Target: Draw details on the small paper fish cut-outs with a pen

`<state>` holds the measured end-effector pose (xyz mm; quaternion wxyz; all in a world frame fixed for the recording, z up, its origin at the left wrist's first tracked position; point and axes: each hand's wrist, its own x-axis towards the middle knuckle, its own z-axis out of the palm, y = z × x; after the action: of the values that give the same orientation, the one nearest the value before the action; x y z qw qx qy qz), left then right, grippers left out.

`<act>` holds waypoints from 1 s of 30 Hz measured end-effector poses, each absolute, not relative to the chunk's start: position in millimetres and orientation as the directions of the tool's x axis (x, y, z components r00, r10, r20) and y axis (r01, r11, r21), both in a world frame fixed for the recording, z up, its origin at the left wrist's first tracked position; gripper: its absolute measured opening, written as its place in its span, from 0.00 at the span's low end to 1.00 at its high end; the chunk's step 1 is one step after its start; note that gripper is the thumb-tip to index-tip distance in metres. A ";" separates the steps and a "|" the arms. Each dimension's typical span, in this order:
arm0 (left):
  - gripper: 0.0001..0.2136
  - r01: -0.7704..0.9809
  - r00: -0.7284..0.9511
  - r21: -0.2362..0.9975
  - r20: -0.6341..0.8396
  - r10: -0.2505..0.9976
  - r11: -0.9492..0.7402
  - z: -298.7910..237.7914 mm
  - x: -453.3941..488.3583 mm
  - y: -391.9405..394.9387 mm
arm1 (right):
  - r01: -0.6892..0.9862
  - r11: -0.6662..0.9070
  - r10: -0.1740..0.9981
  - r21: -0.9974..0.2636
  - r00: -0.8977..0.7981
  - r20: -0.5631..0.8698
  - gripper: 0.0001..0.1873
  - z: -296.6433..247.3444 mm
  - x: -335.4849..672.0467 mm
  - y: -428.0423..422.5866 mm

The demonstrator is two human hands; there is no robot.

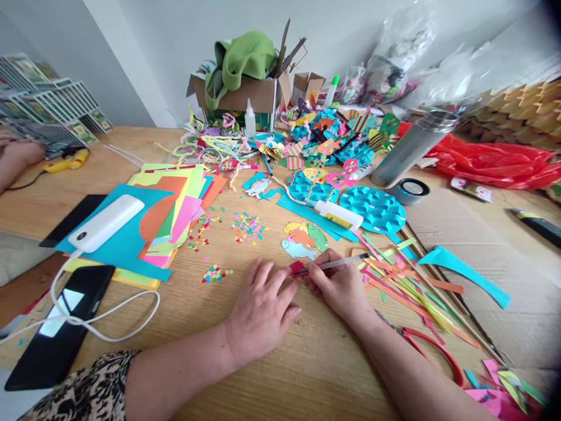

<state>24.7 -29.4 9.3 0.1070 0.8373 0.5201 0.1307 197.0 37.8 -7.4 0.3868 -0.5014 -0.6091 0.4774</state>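
Note:
My right hand (335, 286) pinches a slim translucent pen (342, 263), its dark tip touching a small red paper piece (298, 268) on the table. Fingers spread, my left hand (265, 304) lies flat, with its fingertips at the left side of the red piece. Just beyond lie several paper fish cutouts: a blue one (298, 249), an orange one (302, 236) and a green one (317, 235) among them. Small coloured paper dots (214, 273) are scattered to the left of my hands, and a heap of confetti bits (248, 227) is behind them.
Coloured paper sheets (175, 204) with a white power bank (107, 222) and a phone (61, 327) are at left. Paper strips (407, 275) and red-handled scissors (438, 351) lie at right. Farther back are a glue bottle (337, 215), a metal flask (412, 149) and a cardboard box (241, 99). Another person's hand (20, 152) shows far left.

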 end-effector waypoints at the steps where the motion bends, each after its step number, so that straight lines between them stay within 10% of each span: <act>1: 0.21 0.842 0.426 0.316 0.107 0.898 -0.437 9.2 24.7 -29.4 | 0.244 0.045 0.979 -0.969 -0.202 -0.005 0.14 -7.5 197.3 37.7; 30: 0.20 0.841 0.425 0.308 0.132 0.896 -0.444 9.2 24.8 -29.7 | 0.224 0.038 0.981 -0.974 -0.193 -0.006 0.15 -3.5 196.2 37.9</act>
<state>24.8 -29.7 9.2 0.0980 0.8383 0.5179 0.1391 196.2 37.9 -3.5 0.3931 -0.4988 -0.6038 0.4817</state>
